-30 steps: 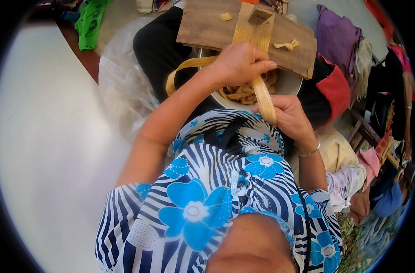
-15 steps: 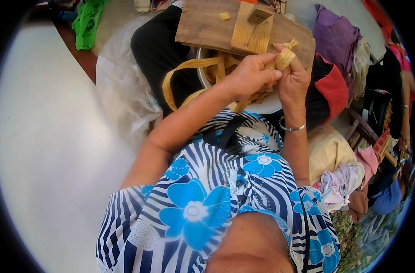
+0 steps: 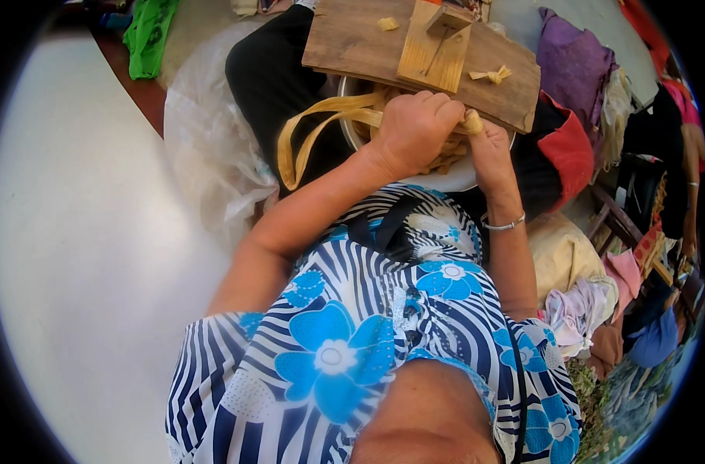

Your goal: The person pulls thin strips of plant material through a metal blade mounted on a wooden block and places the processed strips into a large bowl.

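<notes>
My left hand (image 3: 419, 130) is closed round a long, flat, yellow-tan strip (image 3: 291, 147), which loops out to the left and back. Just right of it, my right hand (image 3: 493, 155) pinches the bunched end (image 3: 472, 122) of the strip between thumb and fingers. Both hands are close together above a white basin (image 3: 453, 182) holding more such strips. Across the far side of the basin lies a wooden board (image 3: 360, 48). On the board rest a small knotted piece (image 3: 492, 75) and a little yellowish scrap (image 3: 388, 24).
A lighter wood block (image 3: 434, 58) with a small upright piece and a thin metal rod sits on the board. Clear plastic sheeting (image 3: 213, 131) lies to the left, beside a pale surface (image 3: 90, 255). Cloths, including a purple one (image 3: 573, 66), lie on the right. Another person's arm (image 3: 689, 178) shows at far right.
My left hand has turned into a fist, and both hands have lowered slightly toward me. The strip's bunched end is smaller. The knotted piece on the board now shows fully.
</notes>
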`<state>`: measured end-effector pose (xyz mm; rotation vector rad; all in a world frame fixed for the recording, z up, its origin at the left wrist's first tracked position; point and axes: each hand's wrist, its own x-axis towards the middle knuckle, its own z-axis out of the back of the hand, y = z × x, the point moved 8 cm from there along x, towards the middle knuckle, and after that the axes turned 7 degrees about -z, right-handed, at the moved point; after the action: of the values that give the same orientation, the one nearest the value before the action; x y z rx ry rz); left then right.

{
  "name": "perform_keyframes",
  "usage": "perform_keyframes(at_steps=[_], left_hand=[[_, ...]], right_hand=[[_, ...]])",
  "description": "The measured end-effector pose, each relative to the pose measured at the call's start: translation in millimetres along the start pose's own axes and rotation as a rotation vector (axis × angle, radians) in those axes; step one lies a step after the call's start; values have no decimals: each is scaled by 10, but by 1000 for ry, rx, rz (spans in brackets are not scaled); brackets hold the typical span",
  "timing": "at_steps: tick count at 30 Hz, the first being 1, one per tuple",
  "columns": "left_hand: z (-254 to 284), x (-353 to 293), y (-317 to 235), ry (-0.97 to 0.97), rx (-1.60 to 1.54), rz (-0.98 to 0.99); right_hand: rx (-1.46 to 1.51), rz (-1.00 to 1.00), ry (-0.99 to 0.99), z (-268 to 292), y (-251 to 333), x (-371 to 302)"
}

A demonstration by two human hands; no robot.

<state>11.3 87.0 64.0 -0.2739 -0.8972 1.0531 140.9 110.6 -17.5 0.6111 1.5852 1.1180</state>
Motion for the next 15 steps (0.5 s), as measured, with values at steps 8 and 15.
perform_keyframes(at_steps=[8, 15], left_hand=[[-327, -172, 238, -53, -555, 495], [-642, -304, 269, 118, -1133, 782]], right_hand=[[-163, 206, -386, -41, 127, -120], [-162, 322, -403, 44, 172, -147]])
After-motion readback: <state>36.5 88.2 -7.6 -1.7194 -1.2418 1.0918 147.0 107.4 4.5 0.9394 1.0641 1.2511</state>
